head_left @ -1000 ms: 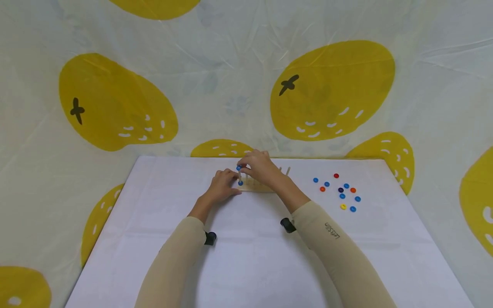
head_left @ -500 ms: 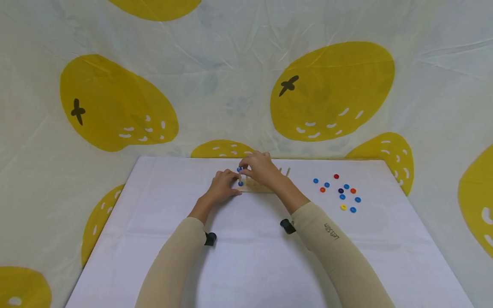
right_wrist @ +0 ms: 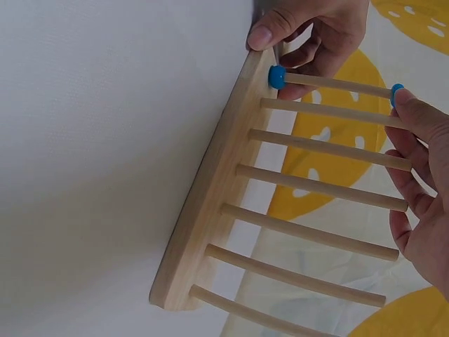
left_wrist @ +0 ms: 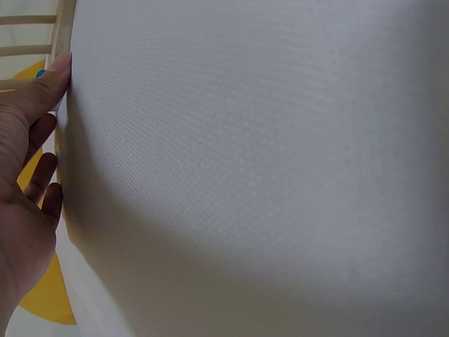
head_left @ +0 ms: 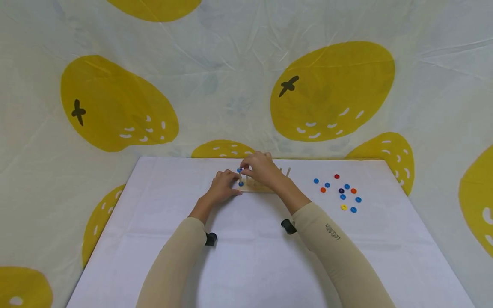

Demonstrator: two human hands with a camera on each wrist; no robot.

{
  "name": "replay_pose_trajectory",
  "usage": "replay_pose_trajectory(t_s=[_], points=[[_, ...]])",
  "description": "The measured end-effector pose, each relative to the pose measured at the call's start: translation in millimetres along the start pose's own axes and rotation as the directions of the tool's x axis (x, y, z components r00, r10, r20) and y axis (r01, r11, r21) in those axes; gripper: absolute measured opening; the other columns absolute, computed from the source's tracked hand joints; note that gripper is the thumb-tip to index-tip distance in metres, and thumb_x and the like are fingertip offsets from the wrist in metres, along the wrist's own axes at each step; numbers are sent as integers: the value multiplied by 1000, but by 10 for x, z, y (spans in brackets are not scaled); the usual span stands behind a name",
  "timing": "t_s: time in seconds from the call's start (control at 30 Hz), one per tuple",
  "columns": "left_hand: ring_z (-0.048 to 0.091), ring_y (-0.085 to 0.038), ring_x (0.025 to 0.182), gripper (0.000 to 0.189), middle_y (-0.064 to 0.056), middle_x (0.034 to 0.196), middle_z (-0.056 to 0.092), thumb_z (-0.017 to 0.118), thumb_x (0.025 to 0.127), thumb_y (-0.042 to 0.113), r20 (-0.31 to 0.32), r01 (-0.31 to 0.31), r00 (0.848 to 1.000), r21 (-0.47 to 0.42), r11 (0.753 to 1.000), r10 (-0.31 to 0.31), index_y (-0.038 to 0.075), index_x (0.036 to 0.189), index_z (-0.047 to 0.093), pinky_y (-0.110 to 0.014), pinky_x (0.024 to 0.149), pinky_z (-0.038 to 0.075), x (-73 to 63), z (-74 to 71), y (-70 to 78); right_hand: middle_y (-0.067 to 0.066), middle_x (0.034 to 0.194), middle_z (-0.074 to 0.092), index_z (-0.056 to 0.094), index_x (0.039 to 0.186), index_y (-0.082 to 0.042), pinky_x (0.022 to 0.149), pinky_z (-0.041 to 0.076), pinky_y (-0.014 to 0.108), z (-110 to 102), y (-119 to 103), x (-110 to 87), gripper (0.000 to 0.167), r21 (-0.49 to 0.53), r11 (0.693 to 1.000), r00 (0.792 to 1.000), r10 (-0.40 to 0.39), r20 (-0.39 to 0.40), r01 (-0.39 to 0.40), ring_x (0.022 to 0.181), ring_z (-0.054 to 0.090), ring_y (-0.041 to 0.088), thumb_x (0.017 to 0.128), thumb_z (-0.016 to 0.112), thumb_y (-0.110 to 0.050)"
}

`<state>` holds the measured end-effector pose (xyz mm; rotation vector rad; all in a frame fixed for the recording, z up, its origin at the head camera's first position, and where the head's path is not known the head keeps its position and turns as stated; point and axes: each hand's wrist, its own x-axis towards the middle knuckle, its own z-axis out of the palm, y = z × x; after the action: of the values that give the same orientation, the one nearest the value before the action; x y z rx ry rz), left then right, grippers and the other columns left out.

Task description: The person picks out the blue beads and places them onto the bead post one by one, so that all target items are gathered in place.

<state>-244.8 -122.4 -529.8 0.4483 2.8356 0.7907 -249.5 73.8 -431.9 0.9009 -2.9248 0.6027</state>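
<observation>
A wooden peg board point(right_wrist: 203, 186) with a row of upright pegs stands at the back of the table. My left hand point(head_left: 221, 187) grips its left end, thumb on the near side and fingers behind, as the right wrist view shows. One blue ring point(right_wrist: 277, 77) sits at the foot of the leftmost peg point(right_wrist: 337, 83). At that same peg's top, my right hand point(head_left: 259, 170) pinches another blue ring point(right_wrist: 397, 95) between thumb and fingers. The other pegs carry no rings. In the left wrist view, the left thumb point(left_wrist: 45, 91) lies against the board's edge.
Several loose rings lie scattered to the right of the board: blue point(head_left: 353, 210), orange point(head_left: 323, 190), a red one point(head_left: 337, 176), a yellow one point(head_left: 344, 207) and a dark one point(head_left: 341, 191). A fruit-patterned cloth point(head_left: 231, 98) hangs behind the white table point(head_left: 246, 265).
The right hand has shifted very slightly down with the blue ring at the peg's top. My left hand stays in place on the board.
</observation>
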Motion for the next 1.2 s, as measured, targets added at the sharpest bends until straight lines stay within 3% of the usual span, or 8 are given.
replay_pose_trajectory(t_s=[0.37,0.67,0.87,1.0,1.2], points=[[47,-30,125,56,-5,137,60,87,84,35,0,-2,1000,9,1000,2,14,133,67,-48,110,40,-11,-1,14,-5,98,76,80,104,-19,92,42,51,12,11,-22,15,-15,1000,1000,-10,-11,10,104,61,23,95,76,-31],[47,-31,127,56,-6,138,60,86,85,36,2,-12,1000,27,1000,12,14,132,66,-50,111,40,0,13,8,-2,101,76,78,112,-15,91,45,52,-69,35,-93,23,-17,998,995,-57,-78,56,104,63,25,93,79,-28],[48,-32,129,55,-6,138,60,86,85,35,0,-2,1000,27,1000,2,14,133,66,-49,113,39,-3,7,20,3,102,75,77,112,-10,95,52,46,-178,110,-206,25,-6,992,981,-126,-149,127,105,66,27,91,80,-23],[48,-32,129,55,-6,139,60,87,85,34,-3,-3,1000,35,999,3,14,132,66,-49,113,39,0,8,18,6,107,72,75,114,-8,96,55,40,-256,179,-331,27,38,992,980,-116,-164,124,105,65,25,92,79,-22],[49,-32,129,57,-7,139,61,87,84,34,-14,-4,1000,39,999,4,14,133,66,-49,112,40,4,13,10,8,110,70,73,117,-6,92,58,40,-369,339,-557,27,72,987,971,-124,-205,141,101,66,24,92,79,-16]])
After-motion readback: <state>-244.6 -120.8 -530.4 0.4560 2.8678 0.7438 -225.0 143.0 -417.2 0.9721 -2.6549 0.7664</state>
